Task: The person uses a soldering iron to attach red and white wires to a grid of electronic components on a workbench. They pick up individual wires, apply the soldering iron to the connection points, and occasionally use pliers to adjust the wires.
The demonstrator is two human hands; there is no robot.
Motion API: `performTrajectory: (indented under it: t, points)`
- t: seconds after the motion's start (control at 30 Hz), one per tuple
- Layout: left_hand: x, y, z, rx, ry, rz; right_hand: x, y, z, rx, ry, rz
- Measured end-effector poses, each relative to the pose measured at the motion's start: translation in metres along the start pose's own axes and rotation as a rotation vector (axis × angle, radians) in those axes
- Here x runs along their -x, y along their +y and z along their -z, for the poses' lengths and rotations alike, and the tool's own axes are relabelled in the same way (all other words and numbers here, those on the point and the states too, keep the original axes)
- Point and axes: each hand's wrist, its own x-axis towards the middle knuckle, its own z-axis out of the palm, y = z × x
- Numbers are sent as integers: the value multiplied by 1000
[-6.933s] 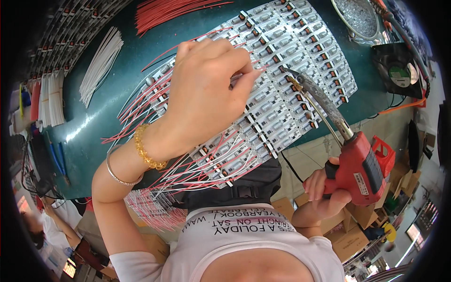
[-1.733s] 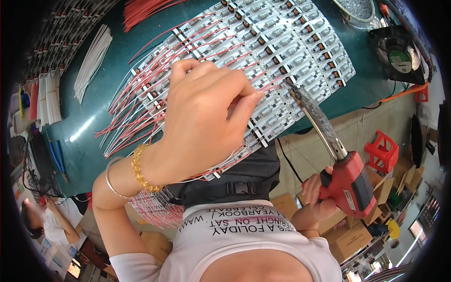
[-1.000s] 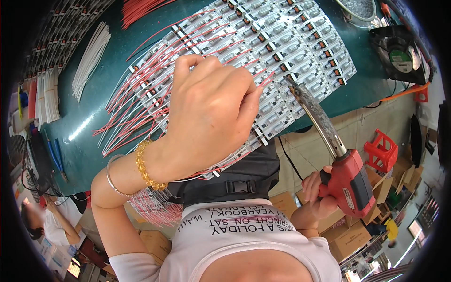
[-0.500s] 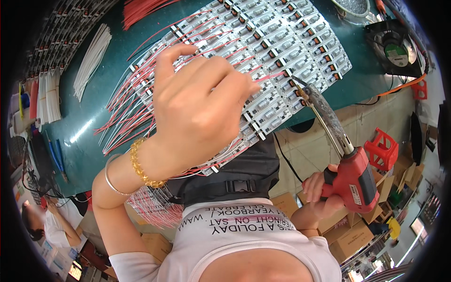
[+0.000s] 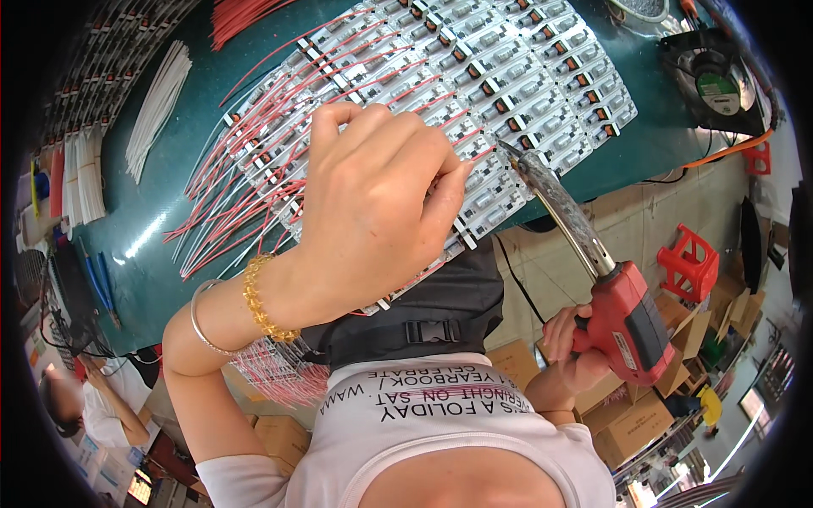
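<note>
My left hand (image 5: 373, 203) hovers over a large panel of small white circuit boards (image 5: 508, 80), thumb and forefinger pinching a thin red wire (image 5: 483, 155). The wire's free end points toward the dark tip of a red soldering gun (image 5: 631, 326). My right hand (image 5: 576, 349) is wrapped around that gun's grip, off the table's near edge. Its long metal barrel (image 5: 572, 224) slants up and left, with the tip at the boards. Rows of red and white wires (image 5: 246, 182) run from the panel's left part. The left palm hides some boards and wires.
Bundles of white wires (image 5: 159, 110) and red wires (image 5: 241, 19) lie on the green tabletop (image 5: 140, 284). A black fan (image 5: 716, 89) stands at the far right near a round tin (image 5: 639, 10). Blue-handled pliers (image 5: 97, 279) lie left. A red stool (image 5: 688, 262) and cardboard boxes (image 5: 631, 432) stand on the floor.
The soldering gun has shifted left and slightly down, its tip now at a different spot on the boards. My left hand has moved slightly right and down, still pinching a red wire.
</note>
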Motion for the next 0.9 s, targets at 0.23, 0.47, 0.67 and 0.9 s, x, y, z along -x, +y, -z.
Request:
performTrajectory:
  t: [0.23,0.47,0.67,0.9]
  points:
    - [0,0,0,-13,2,-7,-2,1,1,78,-31,62]
    - [0,1,-1,-4,18,-7,-2,-4,-8,56,71,80]
    - [1,-1,-3,1,65,-46,0,-4,-6,-22,72,66]
    - [4,6,-7,-2,22,-59,9,3,14,-36,-19,52]
